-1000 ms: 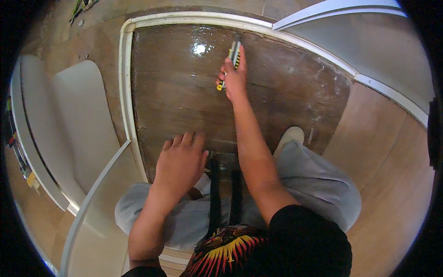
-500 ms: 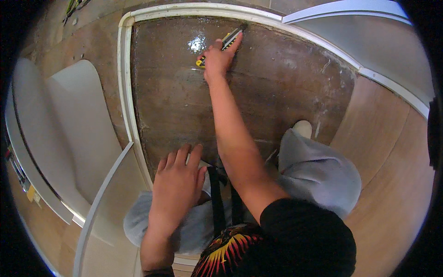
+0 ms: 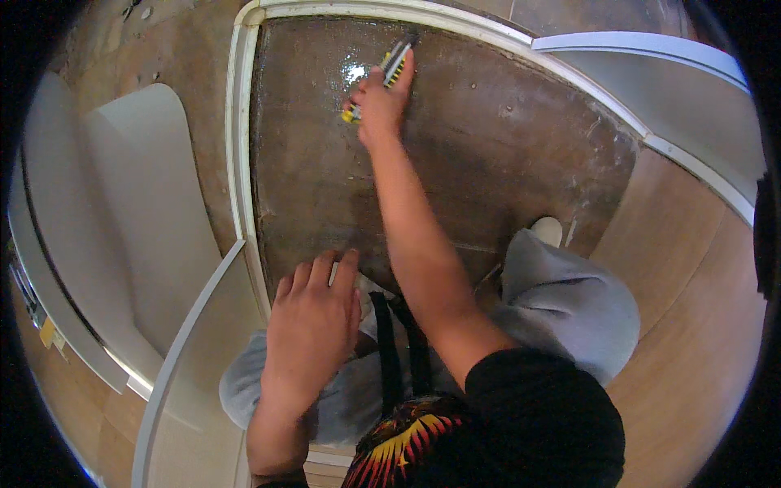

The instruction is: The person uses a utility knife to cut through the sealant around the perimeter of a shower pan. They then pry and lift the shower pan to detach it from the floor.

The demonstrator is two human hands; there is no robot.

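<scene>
At the far side of a wet brown tiled floor [image 3: 325, 187], my right hand [image 3: 381, 110] is closed around a yellow-and-black utility knife [image 3: 396, 63]. The index finger stretches along its body. The knife slants away to the right, its tip close to the floor near the far white frame rail [image 3: 455, 23]; blur hides whether the blade touches. My left hand [image 3: 313, 313] is apart from any tool, over my left knee [image 3: 242, 378], fingers stretched out and back upward.
A white frame [image 3: 237, 154] borders the floor on the left and far sides. Curved panels stand at the right [image 3: 659, 77] and lower left [image 3: 199, 366]. Left of the frame lies a large curved pale panel [image 3: 146, 195]. My light shoe [image 3: 547, 231] is on the floor at right.
The knife and my right hand have shifted left along the far rail and slightly back from it. My left hand has hardly moved. The whole view has tilted a little.
</scene>
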